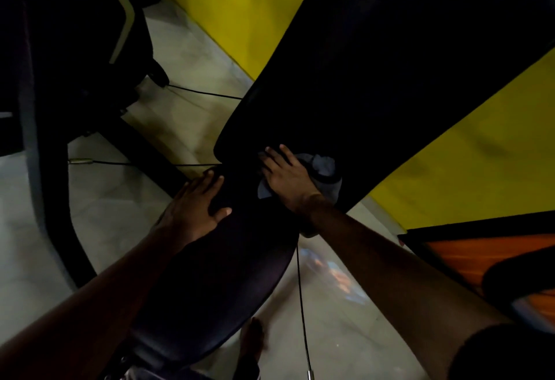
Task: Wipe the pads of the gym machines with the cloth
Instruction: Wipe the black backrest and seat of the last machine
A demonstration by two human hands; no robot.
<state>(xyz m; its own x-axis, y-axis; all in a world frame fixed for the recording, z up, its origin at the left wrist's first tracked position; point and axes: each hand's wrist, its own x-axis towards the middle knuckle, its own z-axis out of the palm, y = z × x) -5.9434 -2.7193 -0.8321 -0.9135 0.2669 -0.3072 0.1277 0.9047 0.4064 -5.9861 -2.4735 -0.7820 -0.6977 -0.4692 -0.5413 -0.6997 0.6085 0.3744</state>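
1. At the lower end of the back pad (375,64), just above the gap where it is meeting the seat pad (216,274), the wiping is taking place. The back pad's long axis is slanting away from that gap toward the upper right, so nearly all of its dark surface is lying beyond the fingertips.
2. The seat pad is running the opposite way, from the gap down toward the lower left, along the left forearm.
3. The right hand (286,177) is lying on the back pad's lower edge. Its grip is wide and flat, with straight fingers pressing down rather than curling round anything.
4. The left hand (195,202) is resting flat on the seat pad's upper end, its grip equally wide and holding nothing, seemingly bracing.
5. The cloth (324,166), grey and bunched, is sitting under the right palm and spilling out on both sides of the hand.
6. Judging from this, the right hand is the nearer one for the back pad, and the coming stroke is probably heading up along the pad's length.
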